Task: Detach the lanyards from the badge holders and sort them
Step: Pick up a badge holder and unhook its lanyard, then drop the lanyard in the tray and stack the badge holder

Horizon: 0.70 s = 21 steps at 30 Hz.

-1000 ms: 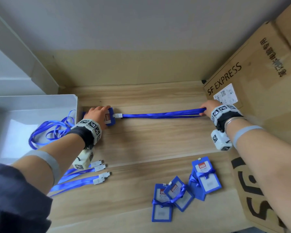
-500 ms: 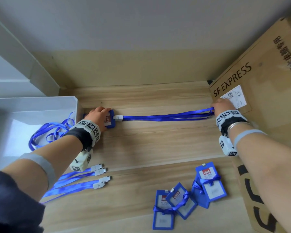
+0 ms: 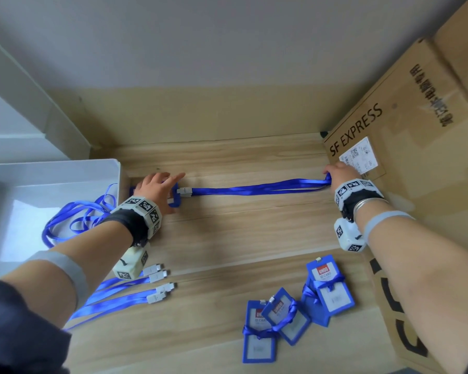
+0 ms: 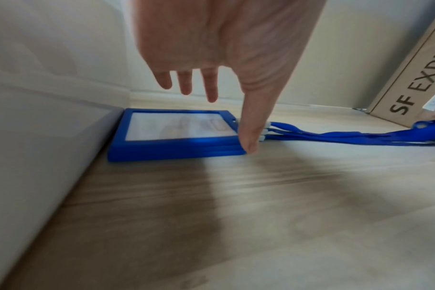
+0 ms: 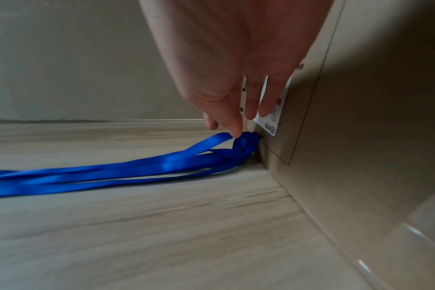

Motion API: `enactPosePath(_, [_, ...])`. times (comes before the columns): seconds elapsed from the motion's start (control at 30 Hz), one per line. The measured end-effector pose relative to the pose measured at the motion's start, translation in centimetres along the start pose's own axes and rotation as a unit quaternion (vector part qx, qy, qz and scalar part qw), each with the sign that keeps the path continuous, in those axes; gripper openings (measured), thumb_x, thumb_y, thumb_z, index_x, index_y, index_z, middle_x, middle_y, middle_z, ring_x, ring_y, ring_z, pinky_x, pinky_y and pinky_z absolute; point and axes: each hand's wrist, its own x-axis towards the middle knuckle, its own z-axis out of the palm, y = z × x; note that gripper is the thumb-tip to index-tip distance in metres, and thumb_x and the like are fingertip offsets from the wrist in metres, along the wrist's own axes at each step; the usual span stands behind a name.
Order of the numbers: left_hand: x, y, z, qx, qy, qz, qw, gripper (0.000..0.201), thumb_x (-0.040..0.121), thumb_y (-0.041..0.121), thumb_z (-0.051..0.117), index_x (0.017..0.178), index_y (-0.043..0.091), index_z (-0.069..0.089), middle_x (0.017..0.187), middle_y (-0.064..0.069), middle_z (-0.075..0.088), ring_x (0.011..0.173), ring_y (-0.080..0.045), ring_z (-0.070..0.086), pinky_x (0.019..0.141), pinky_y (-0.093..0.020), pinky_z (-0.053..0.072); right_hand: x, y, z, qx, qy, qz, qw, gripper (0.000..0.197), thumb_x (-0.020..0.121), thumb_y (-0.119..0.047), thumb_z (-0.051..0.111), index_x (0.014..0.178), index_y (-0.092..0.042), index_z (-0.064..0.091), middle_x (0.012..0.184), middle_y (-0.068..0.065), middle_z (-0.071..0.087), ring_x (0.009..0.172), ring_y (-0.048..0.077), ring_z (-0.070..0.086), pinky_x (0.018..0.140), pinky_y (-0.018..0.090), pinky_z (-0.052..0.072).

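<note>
A blue badge holder (image 3: 174, 198) lies flat on the wooden table against the white bin; in the left wrist view it (image 4: 176, 137) looks like a stack with several white clips. My left hand (image 3: 164, 184) hovers over it with fingers straight, and only the thumb (image 4: 249, 141) touches its near corner. Blue lanyards (image 3: 254, 188) run rightward from the clips, stretched along the table. My right hand (image 3: 334, 174) pinches their looped end (image 5: 243, 143) between thumb and forefinger, right against the cardboard box.
A white bin (image 3: 65, 171) at left has loose lanyards (image 3: 79, 220) draped over its rim. Detached lanyards with white clips (image 3: 157, 282) lie at front left. Several lanyard-wrapped badge holders (image 3: 295, 311) lie at front centre. An SF EXPRESS box (image 3: 403, 125) walls the right side.
My right hand has drawn the lanyard end further right to the box. My left hand's fingers have straightened and lifted off the badge holder, leaving only the thumb on it.
</note>
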Motion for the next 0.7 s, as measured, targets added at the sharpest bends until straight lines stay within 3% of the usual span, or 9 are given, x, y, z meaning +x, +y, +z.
enactPosePath(0.1, [-0.9, 0.9, -0.1, -0.005, 0.013, 0.012, 1.0, 0.088, 0.074, 0.025, 0.074, 0.143, 0.039, 0.021, 0.147, -0.003, 0.03, 0.138, -0.029, 0.025, 0.112, -0.046, 0.025, -1.3, -1.3, -1.0, 0.007, -0.026, 0.011, 1.0, 0.045, 0.083, -0.001, 0.056, 0.126, -0.013, 0.051, 0.128, 0.012, 0.05, 0.113, 0.03, 0.051, 0.091, 0.034, 0.044])
enactPosePath(0.2, [-1.9, 2.0, -0.2, -0.013, 0.009, 0.022, 1.0, 0.074, 0.076, 0.022, 0.071, 0.139, 0.034, 0.033, 0.142, -0.004, 0.036, 0.132, -0.029, 0.031, 0.107, -0.044, 0.033, -3.2, -2.7, -1.4, 0.031, -0.099, 0.029, 0.994, 0.037, 0.092, -0.01, 0.047, 0.129, -0.012, 0.051, 0.13, 0.014, 0.051, 0.102, 0.028, 0.053, 0.09, 0.031, 0.043])
enactPosePath(0.3, [-3.1, 2.9, 0.1, -0.016, -0.018, 0.035, 0.999, 0.056, 0.08, 0.022, 0.067, 0.131, 0.029, 0.045, 0.132, -0.004, 0.046, 0.124, -0.028, 0.04, 0.099, -0.041, 0.041, -5.1, -3.1, -0.2, 0.058, -0.099, 0.007, 0.993, 0.03, 0.089, -0.014, 0.051, 0.118, -0.016, 0.062, 0.125, 0.01, 0.059, 0.111, 0.027, 0.057, 0.088, 0.03, 0.044])
enactPosePath(0.43, [-4.7, 3.4, 0.6, -0.042, -0.046, 0.073, 0.995, 0.04, 0.082, 0.018, 0.063, 0.121, 0.022, 0.055, 0.122, -0.004, 0.057, 0.114, -0.024, 0.052, 0.094, -0.031, 0.043, -8.3, -4.0, 1.2, 0.072, -0.155, 0.015, 0.985, 0.027, 0.091, -0.012, 0.05, 0.112, -0.019, 0.064, 0.123, 0.004, 0.061, 0.111, 0.024, 0.058, 0.097, 0.029, 0.044])
enactPosePath(0.6, [-6.5, 4.0, 1.3, -0.052, -0.087, 0.097, 0.99, 0.033, 0.086, 0.014, 0.057, 0.119, 0.018, 0.055, 0.119, -0.003, 0.059, 0.107, -0.021, 0.056, 0.09, -0.029, 0.044, -11.5, -3.8, 3.0, 0.058, -0.201, 0.023, 0.978, 0.027, 0.088, -0.011, 0.058, 0.112, -0.019, 0.066, 0.117, 0.003, 0.066, 0.088, 0.015, 0.057, 0.071, 0.02, 0.045])
enactPosePath(0.7, [-7.3, 4.3, 1.7, -0.048, -0.097, 0.108, 0.988, 0.032, 0.087, 0.013, 0.055, 0.119, 0.018, 0.055, 0.117, -0.002, 0.061, 0.105, -0.02, 0.057, 0.089, -0.029, 0.045, -12.9, -3.4, 3.8, 0.053, -0.231, 0.025, 0.971, 0.031, 0.085, -0.011, 0.063, 0.115, -0.017, 0.065, 0.12, 0.001, 0.065, 0.102, 0.017, 0.061, 0.082, 0.021, 0.045])
